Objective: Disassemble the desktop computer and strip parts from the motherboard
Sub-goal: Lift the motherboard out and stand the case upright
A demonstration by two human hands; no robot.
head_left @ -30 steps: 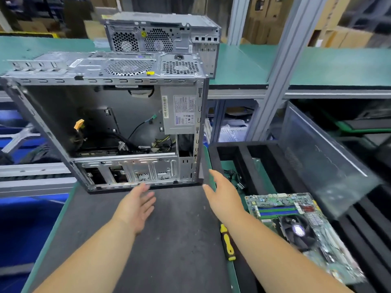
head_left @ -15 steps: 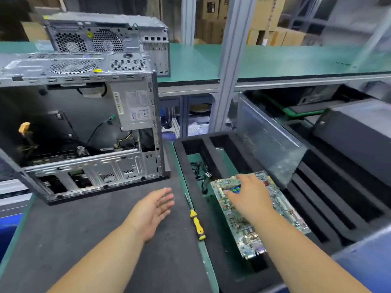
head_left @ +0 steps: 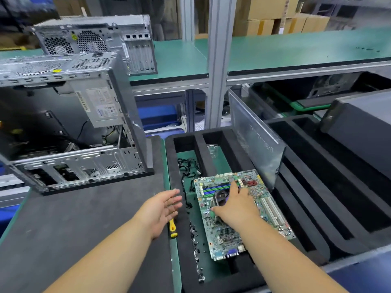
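The green motherboard (head_left: 268, 208) lies flat in the black foam tray (head_left: 300, 199) at the right. My right hand (head_left: 237, 206) rests on its CPU cooler (head_left: 221, 196), thumb against the cooler's left side and fingers spread over the fan. My left hand (head_left: 160, 210) hovers open, fingers spread, over the mat's right edge, just left of the board and touching nothing. The open desktop case (head_left: 84, 166) stands on its side at the left, with the power supply (head_left: 99, 104) and cables still inside.
A yellow-handled screwdriver (head_left: 173, 228) lies partly under my left hand. Loose black screws (head_left: 194, 233) and a cable bundle (head_left: 188, 170) sit left of the board. A grey side panel (head_left: 254, 140) leans in the tray. A second case (head_left: 95, 37) stands on the green shelf.
My view swung right, away from the case. My right hand went from the case to the motherboard and settled over the cooler. My left hand drifted right towards the tray.
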